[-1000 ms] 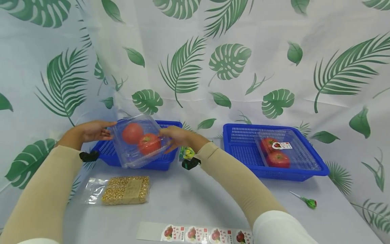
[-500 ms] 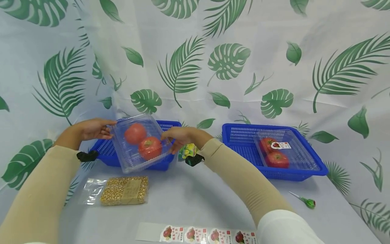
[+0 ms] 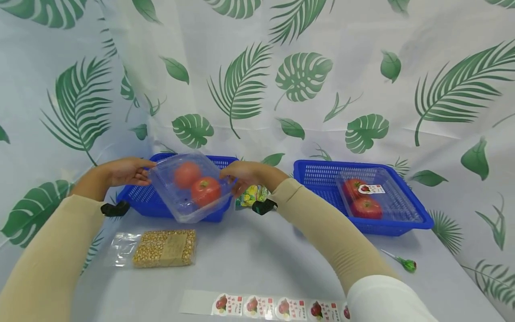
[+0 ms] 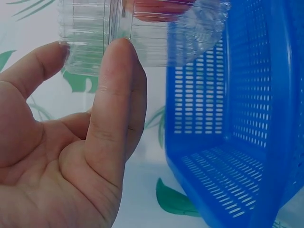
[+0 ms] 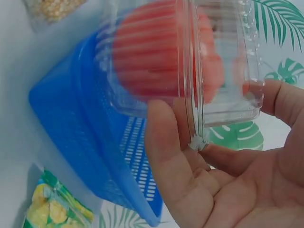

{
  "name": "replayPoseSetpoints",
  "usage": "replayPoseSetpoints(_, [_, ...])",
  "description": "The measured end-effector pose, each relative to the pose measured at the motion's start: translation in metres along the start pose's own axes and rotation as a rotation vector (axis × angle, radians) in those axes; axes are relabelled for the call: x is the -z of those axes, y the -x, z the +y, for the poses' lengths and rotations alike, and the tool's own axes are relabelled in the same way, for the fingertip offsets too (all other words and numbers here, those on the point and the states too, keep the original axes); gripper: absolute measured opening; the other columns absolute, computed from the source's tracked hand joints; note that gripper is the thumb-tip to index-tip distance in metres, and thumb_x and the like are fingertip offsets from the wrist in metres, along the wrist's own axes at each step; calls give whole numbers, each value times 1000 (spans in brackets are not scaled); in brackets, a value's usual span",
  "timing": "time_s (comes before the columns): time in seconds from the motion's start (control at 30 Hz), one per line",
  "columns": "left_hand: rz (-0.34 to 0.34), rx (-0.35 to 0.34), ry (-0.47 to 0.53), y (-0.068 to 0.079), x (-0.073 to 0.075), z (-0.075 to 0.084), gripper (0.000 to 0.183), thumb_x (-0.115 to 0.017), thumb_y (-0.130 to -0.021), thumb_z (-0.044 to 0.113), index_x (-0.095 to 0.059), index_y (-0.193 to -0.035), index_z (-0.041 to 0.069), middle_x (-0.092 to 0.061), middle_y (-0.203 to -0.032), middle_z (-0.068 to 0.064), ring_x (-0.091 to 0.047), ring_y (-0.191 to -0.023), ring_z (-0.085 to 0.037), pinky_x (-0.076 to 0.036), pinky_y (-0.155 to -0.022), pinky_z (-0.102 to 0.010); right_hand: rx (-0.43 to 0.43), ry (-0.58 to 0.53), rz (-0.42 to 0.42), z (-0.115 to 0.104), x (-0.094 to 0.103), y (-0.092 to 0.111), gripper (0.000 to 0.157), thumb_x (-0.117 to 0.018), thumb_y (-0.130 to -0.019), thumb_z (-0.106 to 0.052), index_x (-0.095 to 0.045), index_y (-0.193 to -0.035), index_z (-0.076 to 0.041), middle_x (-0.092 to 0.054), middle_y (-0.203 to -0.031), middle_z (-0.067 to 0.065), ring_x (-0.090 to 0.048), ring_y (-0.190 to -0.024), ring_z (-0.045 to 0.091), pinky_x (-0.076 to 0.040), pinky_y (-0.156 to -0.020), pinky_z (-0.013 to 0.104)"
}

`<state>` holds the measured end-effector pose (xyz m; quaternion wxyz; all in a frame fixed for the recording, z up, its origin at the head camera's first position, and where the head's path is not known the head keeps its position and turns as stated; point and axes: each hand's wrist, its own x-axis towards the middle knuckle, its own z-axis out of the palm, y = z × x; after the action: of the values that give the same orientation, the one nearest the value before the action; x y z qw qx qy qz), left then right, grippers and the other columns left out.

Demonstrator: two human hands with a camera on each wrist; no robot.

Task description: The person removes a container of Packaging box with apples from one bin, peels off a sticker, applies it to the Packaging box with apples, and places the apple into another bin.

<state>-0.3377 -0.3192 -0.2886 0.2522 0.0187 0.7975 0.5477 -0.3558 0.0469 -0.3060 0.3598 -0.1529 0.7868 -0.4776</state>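
Observation:
Both hands hold a clear plastic clamshell box point(image 3: 166, 183) with two red tomatoes point(image 3: 205, 191) inside. It is tilted, above the left blue basket point(image 3: 137, 201). My left hand point(image 3: 124, 172) pinches the box's left edge; in the left wrist view, the thumb touches one side and the fingers point(image 4: 111, 90) lie at the rim seam. On the opposite edge my right hand point(image 3: 245, 174) grips the box between thumb and fingers point(image 5: 164, 137), as the right wrist view shows. The lid carries no visible label. Part of the basket is hidden behind the box.
In the right blue basket point(image 3: 318, 197) lies another clear box point(image 3: 396, 201) with two tomatoes and a label. A bag of corn kernels point(image 3: 154, 248), a sticker strip point(image 3: 199, 302), a green-wrapped lollipop point(image 3: 407, 264) and a yellow-green packet point(image 3: 253, 195) lie on the table point(image 3: 249, 264).
The held box has shifted a little to the right, and my right hand has moved right with it. More of the yellow-green packet shows. My left hand has barely moved.

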Motion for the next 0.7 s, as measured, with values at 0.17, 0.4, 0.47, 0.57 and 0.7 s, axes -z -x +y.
replayPoseSetpoints(0.17, [3, -14, 30, 0, -7, -3, 42, -48, -104, 25, -35, -130, -4, -48, -84, -6, -63, -83, -20, -56, -83, -34, 12, 17, 24, 3, 10, 4, 40, -60, -95, -31, -53, -123, -3, -49, -109, 14, -61, -89, 32, -56, -81, 47])
replayPoseSetpoints(0.4, [-18, -26, -6, 8, -32, -3, 53, -46, -104, 27, -24, -139, -7, -47, -80, -4, -64, -81, -19, -56, -81, -33, 14, -2, 96, 7, 22, 19, 32, -63, -95, -30, -55, -102, 0, -44, -94, 10, -48, -84, 27, -57, -79, 43])
replayPoseSetpoints(0.47, [-23, -25, -10, 9, -39, -3, 46, -46, -104, 26, -30, -133, -6, -47, -80, -4, -64, -81, -20, -57, -80, -34, 11, -10, 115, 9, 26, 23, 34, -63, -95, -30, -56, -104, 1, -43, -95, 10, -46, -82, 26, -57, -78, 42])
replayPoseSetpoints(0.57, [-29, -16, -4, 12, -49, -4, 32, -47, -104, 25, -39, -118, -3, -47, -78, -4, -64, -79, -20, -57, -79, -35, 0, -18, 133, 13, 30, 29, 39, -63, -95, -31, -58, -115, 3, -43, -98, 11, -45, -82, 24, -56, -80, 42])
replayPoseSetpoints(0.7, [-55, -4, 13, 15, -63, -5, 24, -48, -103, 25, -41, -101, 2, -44, -73, -3, -64, -74, -19, -57, -78, -36, -17, -42, 164, 18, 35, 36, 44, -64, -94, -32, -55, -122, 2, -46, -105, 12, -48, -84, 24, -56, -77, 40])
